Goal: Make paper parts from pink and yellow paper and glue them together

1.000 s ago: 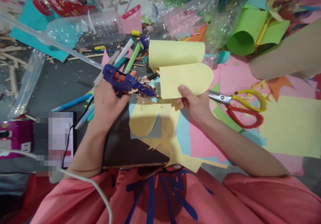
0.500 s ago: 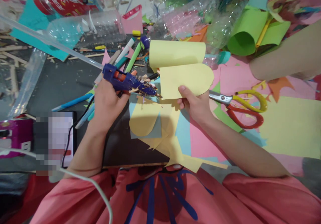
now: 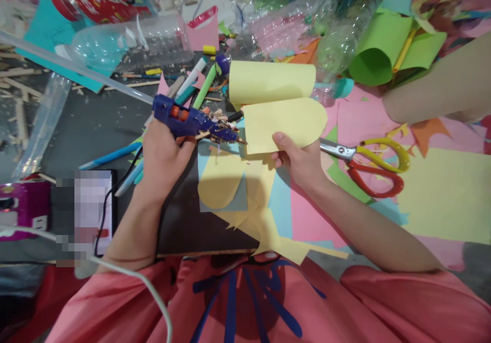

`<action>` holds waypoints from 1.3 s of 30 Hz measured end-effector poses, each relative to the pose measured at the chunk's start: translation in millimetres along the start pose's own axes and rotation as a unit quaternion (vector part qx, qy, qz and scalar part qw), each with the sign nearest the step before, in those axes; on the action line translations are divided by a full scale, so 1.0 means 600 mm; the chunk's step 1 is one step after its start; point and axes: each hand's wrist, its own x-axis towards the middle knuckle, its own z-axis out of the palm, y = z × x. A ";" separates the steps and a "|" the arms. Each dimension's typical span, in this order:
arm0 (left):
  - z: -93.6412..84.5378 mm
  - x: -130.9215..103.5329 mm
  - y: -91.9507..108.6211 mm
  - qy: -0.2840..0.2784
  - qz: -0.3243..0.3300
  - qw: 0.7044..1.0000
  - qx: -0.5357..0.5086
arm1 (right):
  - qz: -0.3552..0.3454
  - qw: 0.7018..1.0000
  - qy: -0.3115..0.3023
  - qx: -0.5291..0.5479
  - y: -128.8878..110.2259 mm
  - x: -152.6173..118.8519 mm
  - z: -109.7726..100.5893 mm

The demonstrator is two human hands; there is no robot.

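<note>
My left hand (image 3: pixel 163 153) is wrapped round a blue glue gun (image 3: pixel 192 123), whose tip is crusted with small wood bits and points right. A long clear glue stick (image 3: pixel 84 71) runs out of its back. Between thumb and fingers, my right hand (image 3: pixel 299 161) pinches a yellow paper piece (image 3: pixel 284 123) with a rounded right end. The gun's tip is beside the paper's lower left corner; whether they touch I cannot tell. Just behind lies a rolled yellow paper (image 3: pixel 272 82). Under my hands is another rounded yellow piece (image 3: pixel 220 181).
Scissors (image 3: pixel 345 151) with yellow and red handles lie right of my right hand. Plastic bottles (image 3: pixel 153 38) and markers (image 3: pixel 205 87) are behind. A phone (image 3: pixel 94 210) lies at left. Another person's arm (image 3: pixel 441 82) reaches in from the right, near a green paper roll (image 3: pixel 383 46).
My left hand has drawn the glue gun slightly left and up, away from the paper's corner. My right hand and its paper are almost unmoved.
</note>
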 end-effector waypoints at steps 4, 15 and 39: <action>0.007 0.003 -0.012 0.020 0.001 0.999 -0.026 | 0.004 1.000 0.004 -0.006 0.000 0.001 0.001; 0.002 0.003 -0.006 0.029 -0.005 0.999 -0.015 | 0.009 1.000 0.000 -0.006 -0.004 -0.001 0.003; 0.005 0.009 -0.018 0.024 0.004 0.997 -0.067 | 0.014 1.000 -0.017 -0.001 -0.006 -0.004 0.003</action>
